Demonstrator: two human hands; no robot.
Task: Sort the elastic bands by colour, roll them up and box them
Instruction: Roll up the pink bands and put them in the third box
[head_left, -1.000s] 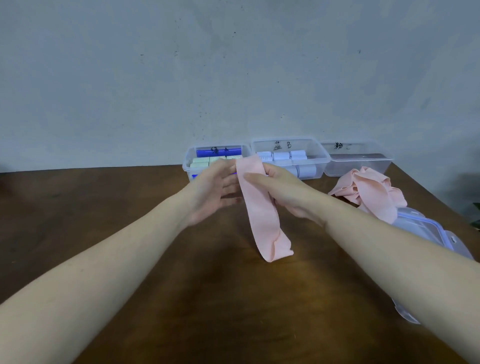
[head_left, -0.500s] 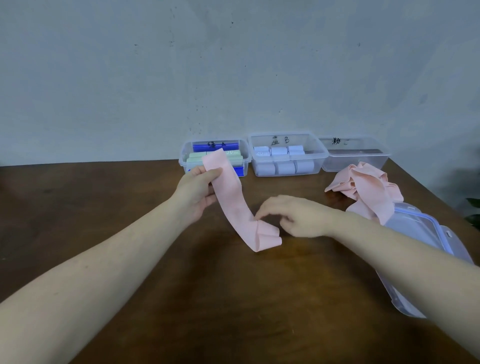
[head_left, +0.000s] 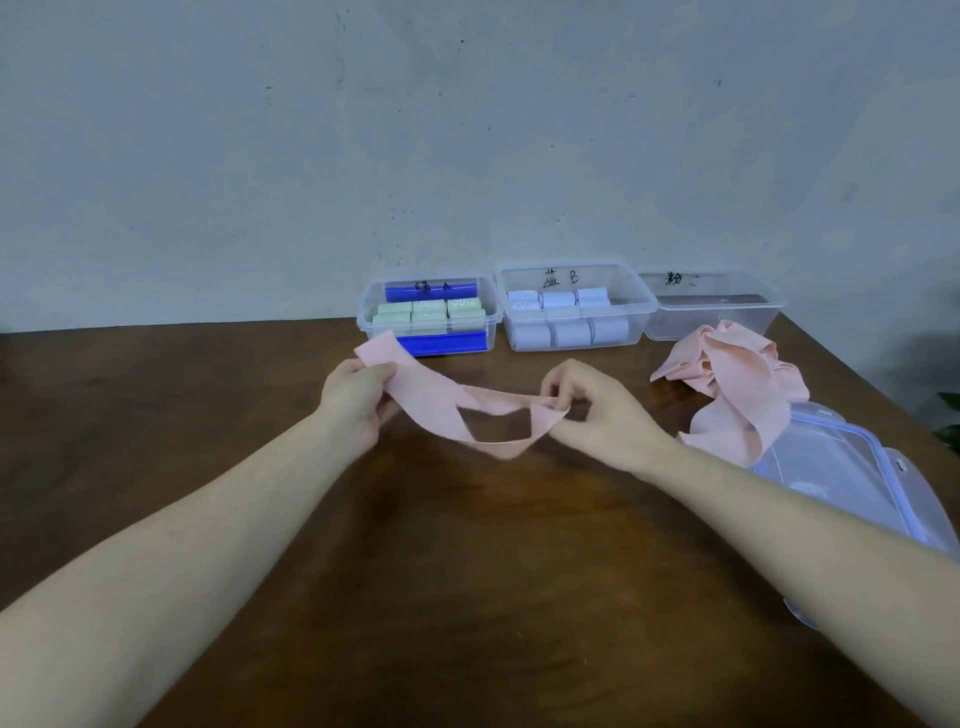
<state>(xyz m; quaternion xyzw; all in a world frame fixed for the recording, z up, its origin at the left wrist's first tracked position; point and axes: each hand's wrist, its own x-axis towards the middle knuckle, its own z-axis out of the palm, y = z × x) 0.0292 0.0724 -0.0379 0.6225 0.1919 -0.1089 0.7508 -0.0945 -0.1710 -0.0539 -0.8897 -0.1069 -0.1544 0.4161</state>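
Two hands share one pink band (head_left: 447, 402): your left hand (head_left: 353, 402) has its grip clamped on one end, thumb on top, and your right hand (head_left: 592, 410) pinches the other end between thumb and fingertips. The band sags between them in an open loop just above the table (head_left: 208, 415). Beyond your hands, three clear boxes stand in a row against the wall: the left box (head_left: 431, 317) holds green rolls (head_left: 428, 314), the middle box (head_left: 571, 312) holds pale blue rolls (head_left: 569, 332), and the right box (head_left: 711, 306) shows no rolls. A heap of loose pink bands (head_left: 743, 384) lies to your right, draped onto a clear lid (head_left: 857, 467) with a blue rim.
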